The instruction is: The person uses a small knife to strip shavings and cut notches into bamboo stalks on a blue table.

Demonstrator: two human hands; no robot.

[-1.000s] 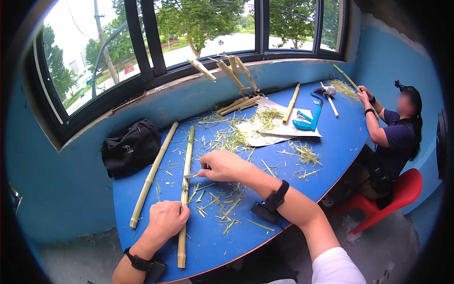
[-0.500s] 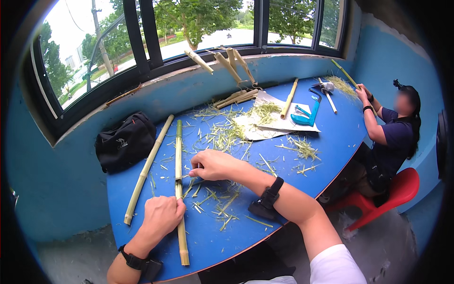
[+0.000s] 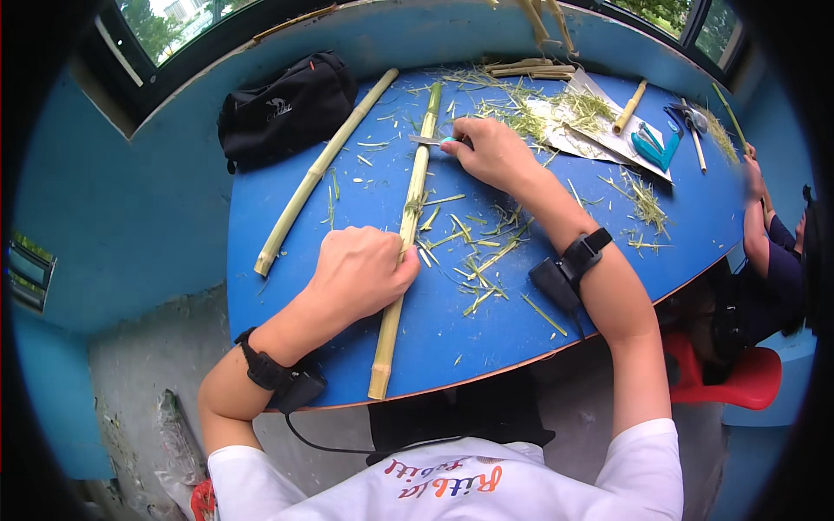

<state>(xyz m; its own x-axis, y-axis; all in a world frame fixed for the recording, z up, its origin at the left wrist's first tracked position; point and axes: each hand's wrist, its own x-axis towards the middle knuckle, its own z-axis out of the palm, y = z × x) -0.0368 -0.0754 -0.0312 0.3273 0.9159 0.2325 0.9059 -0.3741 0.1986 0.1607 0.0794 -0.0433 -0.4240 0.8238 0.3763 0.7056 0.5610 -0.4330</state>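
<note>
A bamboo pole (image 3: 417, 187) lies lengthwise before me on the blue table, its far tip greener than the pale near part. My left hand (image 3: 356, 269) is closed around it a little below the middle. Farther up, my right hand (image 3: 495, 154) grips a small knife (image 3: 425, 140), whose metal blade rests across the pole near its far end. A bit of teal handle shows at the fingers; the rest is hidden in the fist. To the left, a second bamboo pole (image 3: 326, 174) lies untouched.
Green shavings (image 3: 486, 252) litter the blue table (image 3: 347, 217). A black bag (image 3: 287, 113) sits at the far left. Toward the far right are paper sheets (image 3: 591, 149), a short bamboo piece (image 3: 630, 106) and a teal folding saw (image 3: 656, 149). Another person (image 3: 773, 252) holds a green stick beside a red chair (image 3: 738, 378).
The view has tilted downward. My right hand has slid the knife along the pole from about its middle toward the far end. My left hand keeps its hold.
</note>
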